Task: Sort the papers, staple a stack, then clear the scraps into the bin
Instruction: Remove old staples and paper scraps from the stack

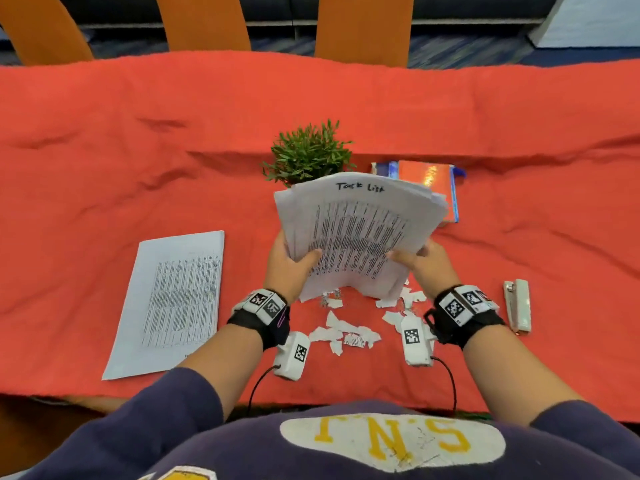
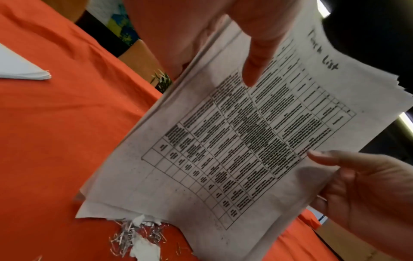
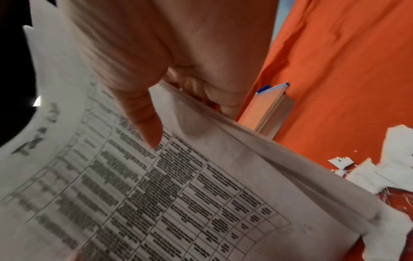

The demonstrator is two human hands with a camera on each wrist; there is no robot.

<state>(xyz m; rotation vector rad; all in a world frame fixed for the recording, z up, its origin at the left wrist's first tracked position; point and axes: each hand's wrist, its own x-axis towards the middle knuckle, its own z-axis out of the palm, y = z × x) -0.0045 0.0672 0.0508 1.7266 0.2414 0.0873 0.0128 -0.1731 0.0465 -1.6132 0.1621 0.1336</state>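
Note:
Both hands hold a stack of printed sheets [image 1: 356, 230] headed "Task List", tilted upright above the red cloth. My left hand [image 1: 289, 263] grips its left edge, thumb on the front page. My right hand [image 1: 420, 259] grips the right edge the same way. In the left wrist view the stack [image 2: 245, 141] fills the frame with my thumb [image 2: 257, 67] on it; in the right wrist view the sheets [image 3: 156, 194] bend under my thumb [image 3: 145, 123]. Torn paper scraps [image 1: 346, 332] and loose staples [image 2: 132, 233] lie beneath. A second pile of papers [image 1: 173, 303] lies flat at the left. A white stapler [image 1: 517, 304] lies at the right.
A small green plant [image 1: 308, 152] stands behind the held stack. Beside it lie an orange and blue book [image 1: 429, 181] and a blue pen. Orange chair backs [image 1: 204, 22] stand beyond the table's far edge. The table's near edge runs just before my body.

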